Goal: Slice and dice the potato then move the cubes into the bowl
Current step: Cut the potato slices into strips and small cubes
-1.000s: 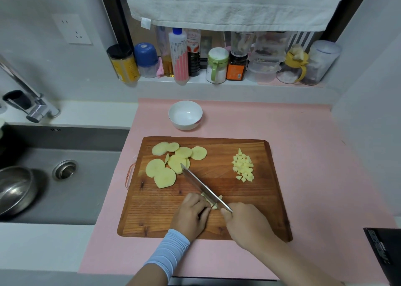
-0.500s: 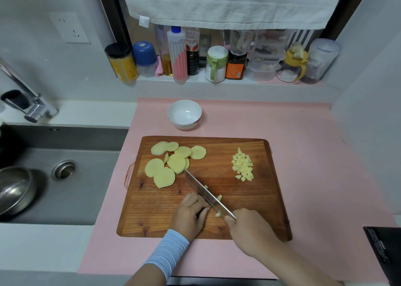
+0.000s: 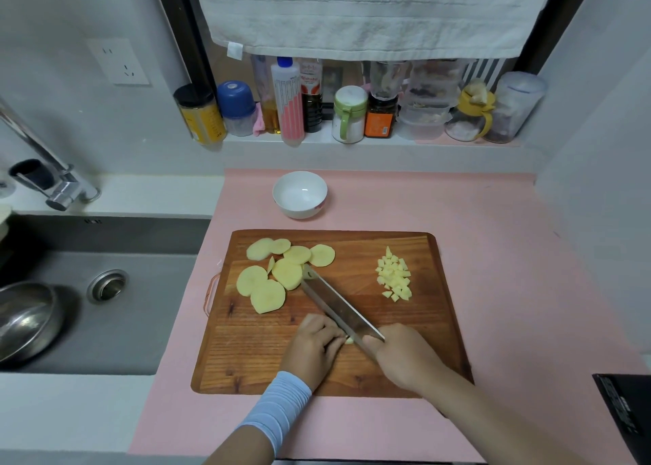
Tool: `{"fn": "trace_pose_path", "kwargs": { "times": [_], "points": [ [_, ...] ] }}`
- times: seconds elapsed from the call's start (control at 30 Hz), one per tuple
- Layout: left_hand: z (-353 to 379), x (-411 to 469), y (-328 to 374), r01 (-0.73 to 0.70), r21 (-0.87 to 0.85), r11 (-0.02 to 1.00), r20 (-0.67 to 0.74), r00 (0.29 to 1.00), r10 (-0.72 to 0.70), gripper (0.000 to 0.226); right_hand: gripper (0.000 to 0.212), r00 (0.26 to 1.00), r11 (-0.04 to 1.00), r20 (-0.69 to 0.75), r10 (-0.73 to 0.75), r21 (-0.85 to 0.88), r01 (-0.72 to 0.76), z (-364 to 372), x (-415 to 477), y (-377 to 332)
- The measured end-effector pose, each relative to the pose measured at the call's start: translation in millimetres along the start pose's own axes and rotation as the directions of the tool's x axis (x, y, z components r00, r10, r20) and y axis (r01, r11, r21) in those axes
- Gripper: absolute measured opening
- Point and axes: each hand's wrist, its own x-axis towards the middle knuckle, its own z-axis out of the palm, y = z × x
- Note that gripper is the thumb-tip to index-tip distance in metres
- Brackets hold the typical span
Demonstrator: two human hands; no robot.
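Observation:
On the wooden cutting board (image 3: 352, 380) lie several round potato slices (image 3: 267, 288) at the back left and a heap of potato cubes (image 3: 394, 278) at the back right. My right hand (image 3: 405, 355) grips the handle of a knife (image 3: 334, 306), whose blade runs diagonally toward the slices. My left hand (image 3: 313, 348) has its fingers curled over potato pieces (image 3: 348, 340) beside the blade; they are almost wholly hidden. The white bowl (image 3: 299, 194) stands empty behind the board.
A sink (image 3: 105, 309) with a steel bowl (image 3: 24, 318) and a tap (image 3: 53, 179) lies to the left. Bottles and jars (image 3: 352, 112) line the ledge behind. A dark object (image 3: 623, 411) sits at the lower right. The pink mat (image 3: 510, 253) covers the counter.
The knife went down to the right, then came back up-left so its tip is near the slices again. My left hand stayed on the pieces.

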Motion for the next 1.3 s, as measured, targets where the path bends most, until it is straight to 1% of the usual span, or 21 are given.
{"fn": "trace_pose_path", "kwargs": {
  "times": [0.13,0.3,0.37,0.43,0.5,0.57,0.6,0.63,0.67,0.7,0.77,0.8,0.87,0.93,1.03,1.07,1.13,1.17,1.2,1.23,1.3],
  "points": [
    [-2,15,16,0.053,-0.007,0.999,0.052,0.997,-0.052,0.014,0.039,1.000,0.996,-0.028,0.013,0.085,-0.011,-15,2,2],
    [4,29,16,-0.009,0.058,0.998,0.146,0.989,0.001,0.020,0.034,0.997,0.973,-0.012,0.080,0.218,-0.075,-28,6,6],
    [-1,33,12,0.014,0.038,0.999,0.127,0.992,-0.019,0.020,0.035,0.997,0.977,-0.050,0.059,0.210,-0.047,-34,6,7],
    [-13,38,11,0.059,0.004,0.998,0.047,0.997,-0.059,0.016,0.037,0.994,0.994,-0.111,0.000,0.111,0.012,-38,5,12],
    [-29,48,13,0.153,-0.015,0.988,-0.107,0.982,-0.154,0.016,0.037,0.980,0.994,-0.182,-0.082,-0.086,0.067,-39,3,19],
    [-47,62,14,0.248,-0.095,0.964,-0.288,0.920,-0.265,0.019,0.032,0.944,0.951,-0.258,-0.204,-0.281,0.129,-37,2,28],
    [-56,70,15,0.262,-0.120,0.958,-0.345,0.893,-0.287,0.020,0.032,0.921,0.918,-0.280,-0.270,-0.364,0.159,-37,1,32],
    [-63,78,16,0.255,-0.114,0.960,-0.363,0.889,-0.279,0.020,0.033,0.902,0.882,-0.281,-0.327,-0.433,0.185,-38,0,35],
    [-68,85,16,0.242,-0.092,0.966,-0.336,0.906,-0.259,0.019,0.034,0.892,0.846,-0.264,-0.367,-0.494,0.202,-38,-1,36],
    [-71,91,17,0.228,-0.078,0.971,-0.266,0.933,-0.241,0.019,0.034,0.887,0.812,-0.244,-0.393,-0.544,0.211,-39,-2,35],
    [-73,104,23,0.251,-0.099,0.963,-0.009,0.967,-0.253,0.022,0.033,0.884,0.767,-0.212,-0.416,-0.603,0.217,-40,-3,34],
    [-71,111,27,0.305,-0.094,0.948,0.166,0.943,-0.287,0.025,0.033,0.883,0.755,-0.203,-0.424,-0.617,0.220,-41,-3,33],
    [-65,121,36,0.383,0.013,0.924,0.494,0.801,-0.339,0.029,0.032,0.880,0.751,-0.196,-0.432,-0.618,0.231,-41,-2,32],
    [-57,128,41,0.366,0.119,0.923,0.644,0.679,-0.352,0.031,0.031,0.885,0.749,-0.182,-0.428,-0.619,0.235,-40,1,32],
    [-48,134,45,0.344,0.189,0.920,0.734,0.573,-0.366,0.040,0.026,0.891,0.740,-0.164,-0.422,-0.630,0.235,-38,3,30],
    [-46,136,48,0.328,0.199,0.923,0.742,0.566,-0.361,0.044,0.025,0.891,0.739,-0.160,-0.425,-0.630,0.239,-37,3,29],
    [-43,137,54,0.341,0.185,0.922,0.694,0.618,-0.368,0.044,0.025,0.882,0.739,-0.161,-0.442,-0.623,0.256,-35,3,26],
    [-43,137,58,0.376,0.147,0.915,0.654,0.657,-0.375,0.042,0.025,0.877,0.739,-0.163,-0.452,-0.620,0.265,-35,4,25],
    [-42,136,60,0.415,0.098,0.905,0.636,0.673,-0.378,0.040,0.026,0.874,0.738,-0.164,-0.458,-0.617,0.272,-34,4,24],
    [-40,135,61,0.443,0.052,0.895,0.646,0.669,-0.368,0.040,0.026,0.872,0.735,-0.161,-0.462,-0.620,0.275,-34,5,23],
    [-37,133,60,0.443,0.045,0.895,0.699,0.626,-0.345,0.043,0.029,0.869,0.719,-0.146,-0.473,-0.634,0.285,-33,6,21]
  ]
}}
